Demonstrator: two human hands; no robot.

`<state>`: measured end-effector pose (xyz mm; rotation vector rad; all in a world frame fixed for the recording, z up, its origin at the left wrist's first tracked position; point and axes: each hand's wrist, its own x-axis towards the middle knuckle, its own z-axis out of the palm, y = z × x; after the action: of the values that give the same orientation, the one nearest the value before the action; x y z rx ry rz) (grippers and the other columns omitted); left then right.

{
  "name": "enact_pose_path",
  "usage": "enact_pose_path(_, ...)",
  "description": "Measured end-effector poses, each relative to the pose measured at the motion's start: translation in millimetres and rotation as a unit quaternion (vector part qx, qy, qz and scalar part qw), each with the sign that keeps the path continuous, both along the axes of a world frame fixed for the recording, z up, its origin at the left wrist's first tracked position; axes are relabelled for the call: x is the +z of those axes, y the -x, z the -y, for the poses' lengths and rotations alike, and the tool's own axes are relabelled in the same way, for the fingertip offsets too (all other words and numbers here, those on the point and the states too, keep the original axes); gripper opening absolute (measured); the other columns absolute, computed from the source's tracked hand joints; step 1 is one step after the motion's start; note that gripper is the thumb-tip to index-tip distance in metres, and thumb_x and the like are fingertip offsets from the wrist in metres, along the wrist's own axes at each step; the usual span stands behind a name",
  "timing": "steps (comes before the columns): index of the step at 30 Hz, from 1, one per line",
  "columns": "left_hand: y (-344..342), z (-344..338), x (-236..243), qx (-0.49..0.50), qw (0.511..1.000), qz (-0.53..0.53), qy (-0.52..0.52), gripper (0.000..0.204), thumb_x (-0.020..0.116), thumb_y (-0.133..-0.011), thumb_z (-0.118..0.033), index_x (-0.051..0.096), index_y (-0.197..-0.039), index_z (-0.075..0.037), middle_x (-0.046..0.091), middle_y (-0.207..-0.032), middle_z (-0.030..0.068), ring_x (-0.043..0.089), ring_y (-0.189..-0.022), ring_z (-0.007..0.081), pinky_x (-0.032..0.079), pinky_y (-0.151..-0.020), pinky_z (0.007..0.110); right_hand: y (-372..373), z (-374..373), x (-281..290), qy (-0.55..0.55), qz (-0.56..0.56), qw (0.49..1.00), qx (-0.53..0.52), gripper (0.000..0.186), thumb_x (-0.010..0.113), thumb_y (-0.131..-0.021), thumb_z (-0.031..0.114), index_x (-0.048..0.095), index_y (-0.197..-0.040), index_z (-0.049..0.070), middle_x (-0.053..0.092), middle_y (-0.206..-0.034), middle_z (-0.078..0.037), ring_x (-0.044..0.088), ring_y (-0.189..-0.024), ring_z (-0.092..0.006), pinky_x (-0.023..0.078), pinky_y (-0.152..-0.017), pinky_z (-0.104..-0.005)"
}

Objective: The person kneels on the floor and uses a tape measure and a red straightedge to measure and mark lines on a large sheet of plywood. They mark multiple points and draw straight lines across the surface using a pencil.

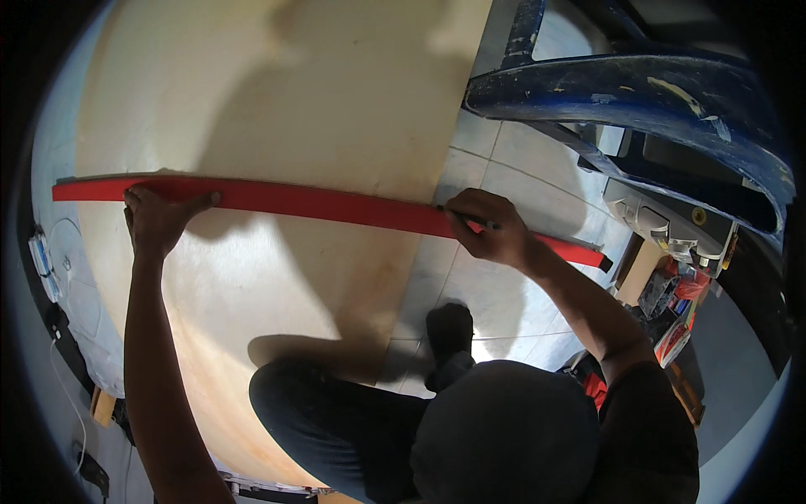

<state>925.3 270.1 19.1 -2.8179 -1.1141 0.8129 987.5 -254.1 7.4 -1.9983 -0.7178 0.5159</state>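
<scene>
While the left hand (155,220) presses flat, the long red straightedge (319,204) crosses plywood (277,109); right hand (487,228) grips pencil (470,218).

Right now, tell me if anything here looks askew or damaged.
The red straightedge overhangs the plywood sheet onto the tiled floor. The blue frame shows chipped, scuffed paint. Both hands sit normally: left hand pressing, right hand holding a pencil.

Workshop or building site: large plywood sheet (277,126) on tiled floor (504,168), paint-spattered blue plastic chair (638,92), long red straightedge (319,202), scattered tool clutter (672,294).
</scene>
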Motion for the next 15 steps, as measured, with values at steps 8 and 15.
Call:
enact_pose_path(8,-2,0,2,-0.003,1.000,0.001,0.013,0.165,0.096,-0.056,-0.082,0.022,-0.157,0.025,0.038,-0.159,0.0367,0.041,-0.152,0.0478,0.037,-0.127,0.053,4,-8,-3,-0.065,0.070,0.991,-0.089,0.024,0.072,-0.095,-0.010,0.071,-0.118,-0.005,0.075,-0.110,-0.017,0.074,-0.096,-0.0277,0.060,-0.084,-0.0333)
enact_pose_path(15,11,-15,-11,-0.035,0.998,0.045,0.001,0.159,0.096,-0.056,-0.083,0.030,-0.152,0.025,0.044,-0.152,0.0357,0.047,-0.145,0.0468,0.040,-0.124,0.053,38,20,-20,0.096,0.183,0.978,-0.038,0.055,0.091,-0.084,0.012,0.069,-0.132,0.000,0.070,-0.121,-0.017,0.068,-0.109,-0.0355,0.056,-0.096,-0.0478)
